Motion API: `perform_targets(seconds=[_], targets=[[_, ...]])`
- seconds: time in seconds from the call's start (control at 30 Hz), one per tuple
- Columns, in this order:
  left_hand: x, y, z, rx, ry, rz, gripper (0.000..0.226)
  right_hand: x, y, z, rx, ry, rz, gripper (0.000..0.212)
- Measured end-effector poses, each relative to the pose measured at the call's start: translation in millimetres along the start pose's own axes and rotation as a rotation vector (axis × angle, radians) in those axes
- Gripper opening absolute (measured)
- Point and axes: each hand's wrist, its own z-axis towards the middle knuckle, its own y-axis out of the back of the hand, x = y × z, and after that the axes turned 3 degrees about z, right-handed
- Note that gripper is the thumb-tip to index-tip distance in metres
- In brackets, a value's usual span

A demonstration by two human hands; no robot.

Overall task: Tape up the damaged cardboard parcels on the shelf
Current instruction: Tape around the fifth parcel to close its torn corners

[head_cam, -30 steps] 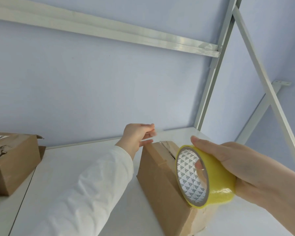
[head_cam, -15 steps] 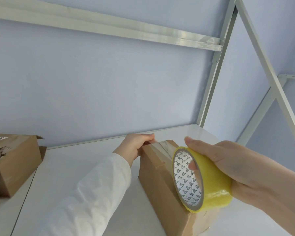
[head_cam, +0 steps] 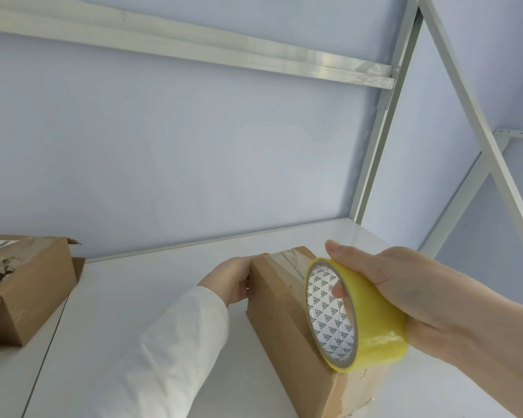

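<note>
Setup: the white shelf (head_cam: pixel 163 303) carries 2 boxes. The near parcel (head_cam: pixel 275 324) lies lengthwise, pointing away from the person. A torn parcel (head_cam: pixel 34 285) sits well to the left of it, not yet taped.

The yellow tape roll (head_cam: pixel 375 324) is over the near parcel's near end. The right hand (head_cam: pixel 411 285) is clenched round it, with 1 finger inside the core. The left hand (head_cam: pixel 230 282) grasps the near parcel's far end, fingertips hidden.

A clear strip (head_cam: pixel 287 263) runs along the near parcel's top, from the far end to the roll.

Judgement: hold the strip taut and centred. Pin the far end firmly, draw the roll down past the crumpled near end, then rub the strip flat.
</note>
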Motion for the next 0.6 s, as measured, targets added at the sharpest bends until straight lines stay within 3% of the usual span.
perform_targets(seconds=[0.17, 0.27, 0.37, 0.5, 0.6], targets=[[14, 8, 3, 0.039, 0.045, 0.175, 0.023, 0, -1, 0, -0.010, 0.007, -0.021, 0.048], [0, 8, -1, 0.008, -0.198, 0.238, 0.028, 0, 1, 1, -0.010, 0.018, -0.033, 0.042], [-36, 7, -18, -0.059, -0.426, 0.268, 0.013, -2, 2, 5, 0.002, 0.048, -0.042, 0.038], [-59, -14, -43, 0.067, -0.438, 0.722, 0.039, -7, 5, 6, 0.084, 0.050, -0.061, 0.038], [-52, -28, -43, 0.043, -0.379, 1.039, 0.051, -9, 7, 6, 0.125, 0.055, -0.030, 0.037]])
